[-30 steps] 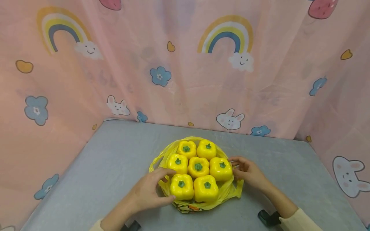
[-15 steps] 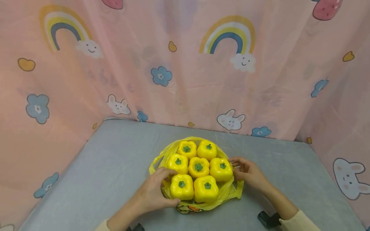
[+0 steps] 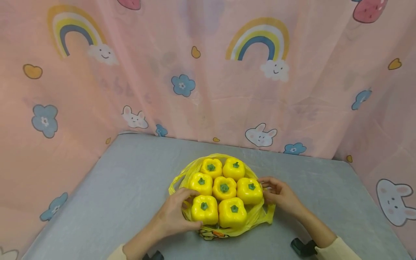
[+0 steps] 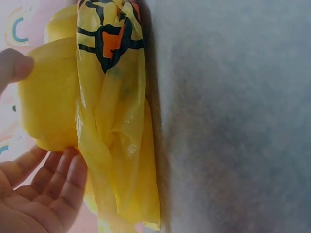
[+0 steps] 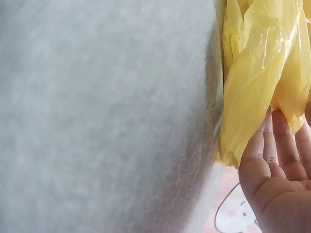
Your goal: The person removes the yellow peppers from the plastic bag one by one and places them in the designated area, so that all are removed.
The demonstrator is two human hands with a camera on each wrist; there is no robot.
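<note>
Several yellow bell peppers [image 3: 224, 188] with green stems sit upright in a yellow plastic bag [image 3: 250, 224], its mouth spread open around them. My left hand [image 3: 173, 213] holds the front-left bell pepper [image 3: 204, 210], thumb on its near side and fingers on its far left side. The left wrist view shows the thumb and fingers [image 4: 46, 199] at opposite sides of that pepper [image 4: 51, 97]. At the bag's right edge is my right hand [image 3: 282, 196], beside the rightmost pepper [image 3: 249, 190]. Its extended fingers [image 5: 286, 145] touch the bag's folds [image 5: 257, 73].
The bag rests on a grey cloth-covered table [image 3: 136, 173]. A pink printed curtain [image 3: 214, 90] rises behind and along both sides. Dark wrist devices [image 3: 303, 247] are strapped below both sleeves. The bag's handle [image 3: 269, 213] lies out to the right.
My left hand has moved slightly right, its thumb coming closer around the front-left bell pepper. My right hand stays at the bag's right edge.
</note>
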